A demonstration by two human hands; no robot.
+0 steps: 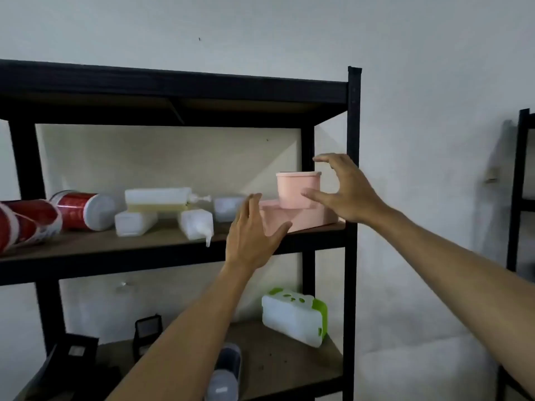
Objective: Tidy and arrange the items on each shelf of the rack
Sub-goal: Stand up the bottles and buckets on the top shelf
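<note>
At the right end of the middle shelf both hands are up and spread, holding nothing. Her or his right hand arches wide around the small pink tub, thumb at the tub's 5 o'clock, fingers curving above its 1 o'clock; whether skin touches plastic, I cannot tell. Just left, the left hand stands with straight fingers in front of the flat pink box, covering its 9 o'clock end. That tub sits on top of the box.

Farther along toward 9 o'clock lie white bottles, tumbled on their sides, one with its nozzle poking over the shelf edge. Beyond them two red canisters lie flat. Down at 6 o'clock, on the lower shelf, a green-and-white container leans by the black rack's post.
</note>
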